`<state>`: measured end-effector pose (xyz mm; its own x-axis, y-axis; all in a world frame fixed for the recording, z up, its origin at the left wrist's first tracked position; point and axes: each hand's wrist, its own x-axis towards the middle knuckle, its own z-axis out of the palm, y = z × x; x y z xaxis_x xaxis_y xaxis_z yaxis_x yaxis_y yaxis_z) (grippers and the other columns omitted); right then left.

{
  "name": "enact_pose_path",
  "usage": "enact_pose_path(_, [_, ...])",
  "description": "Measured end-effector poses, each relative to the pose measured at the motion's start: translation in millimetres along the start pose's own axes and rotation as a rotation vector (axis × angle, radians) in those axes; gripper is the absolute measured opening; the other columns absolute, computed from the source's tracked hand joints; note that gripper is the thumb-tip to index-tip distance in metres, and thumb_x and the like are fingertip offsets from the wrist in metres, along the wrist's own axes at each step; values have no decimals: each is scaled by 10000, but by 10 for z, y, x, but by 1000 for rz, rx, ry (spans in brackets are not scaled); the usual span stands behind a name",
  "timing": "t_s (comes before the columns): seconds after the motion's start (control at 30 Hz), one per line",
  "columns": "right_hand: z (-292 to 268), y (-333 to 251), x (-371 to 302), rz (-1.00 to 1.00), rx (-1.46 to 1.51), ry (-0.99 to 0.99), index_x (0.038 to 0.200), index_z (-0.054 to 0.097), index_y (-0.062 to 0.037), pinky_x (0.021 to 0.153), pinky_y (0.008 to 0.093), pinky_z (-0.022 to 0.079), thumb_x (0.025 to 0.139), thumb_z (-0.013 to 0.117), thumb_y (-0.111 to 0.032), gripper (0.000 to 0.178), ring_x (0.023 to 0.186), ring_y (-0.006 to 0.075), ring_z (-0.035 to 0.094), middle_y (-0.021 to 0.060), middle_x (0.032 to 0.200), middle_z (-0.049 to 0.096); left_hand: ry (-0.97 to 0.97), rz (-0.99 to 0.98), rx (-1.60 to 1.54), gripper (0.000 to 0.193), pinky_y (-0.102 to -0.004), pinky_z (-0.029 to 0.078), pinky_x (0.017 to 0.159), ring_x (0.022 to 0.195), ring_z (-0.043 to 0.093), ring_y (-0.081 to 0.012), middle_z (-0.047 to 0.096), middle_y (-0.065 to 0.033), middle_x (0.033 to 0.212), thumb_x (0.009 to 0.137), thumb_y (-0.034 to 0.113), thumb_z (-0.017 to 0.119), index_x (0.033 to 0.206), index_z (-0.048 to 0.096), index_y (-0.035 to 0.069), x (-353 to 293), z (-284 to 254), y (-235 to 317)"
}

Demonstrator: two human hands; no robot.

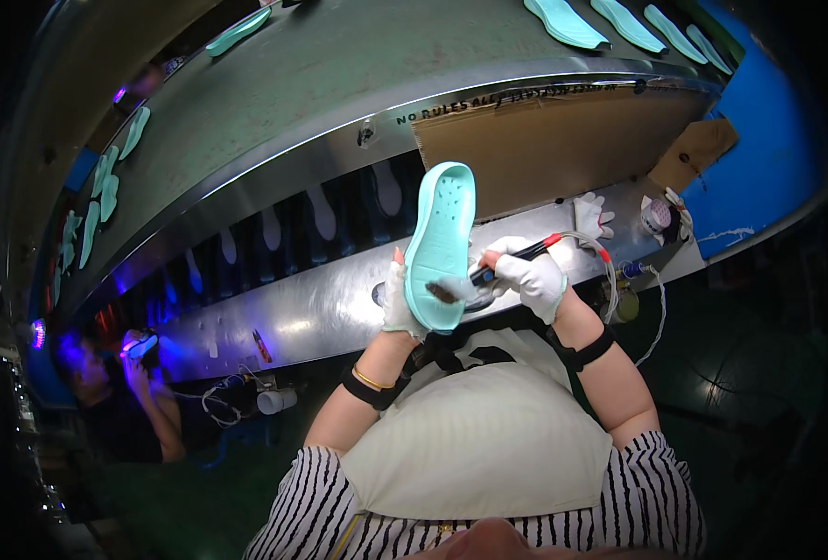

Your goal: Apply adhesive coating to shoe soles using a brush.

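A mint-green shoe sole [448, 224] stands lengthwise in front of me, its rimmed inner side facing up. My left hand [399, 301], in a white fingerless-tipped glove, is closed on the sole's left edge near the lower end. My right hand [533, 280], gloved alike, grips a black-handled brush [481, 276] with red bands. A clear hose runs from the handle's back end round to the right. The bristles are at the sole's lower part and look blurred, so I cannot tell whether they touch it.
Beyond a metal ledge [288, 322] runs a green conveyor belt [339, 79] carrying several mint soles [568, 25]. Cardboard [526, 159] covers part of its side. A white glove [591, 217] and a small tub [656, 216] lie right. At left, a co-worker [148, 397] holds a sole.
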<state>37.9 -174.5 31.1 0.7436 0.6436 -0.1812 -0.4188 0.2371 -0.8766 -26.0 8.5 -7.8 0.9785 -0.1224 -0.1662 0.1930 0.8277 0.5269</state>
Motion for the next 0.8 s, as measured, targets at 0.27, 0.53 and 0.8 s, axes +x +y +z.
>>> enact_pose_path(0.27, [6, 295, 78, -751, -743, 112, 859, 614, -36, 699, 274, 482, 727, 709, -5, 166, 759, 165, 595, 58, 840, 612, -34, -51, -202, 688, -468, 471, 886, 1068, 540, -342, 483, -197, 1254, 915, 575, 197, 1332, 372, 57, 90, -131, -76])
enact_pose_path(0.53, [88, 125, -146, -76, -164, -2, 884, 609, -37, 793, 264, 475, 850, 630, -69, 51, 876, 98, 581, 52, 943, 638, 209, -80, -79, 728, -414, 481, 874, 1021, 565, -305, 524, -165, 1219, 906, 596, 150, 1305, 415, 46, 44, -81, -34])
enact_pose_path(0.8, [485, 141, 34, -177, 78, -220, 959, 604, -17, 739, 236, 414, 920, 536, -161, 164, 803, 86, 518, 2, 870, 593, 174, -159, -9, 664, -326, 439, 918, 1024, 556, -210, 562, -111, 1125, 912, 582, 300, 1233, 458, 23, 82, -65, -228])
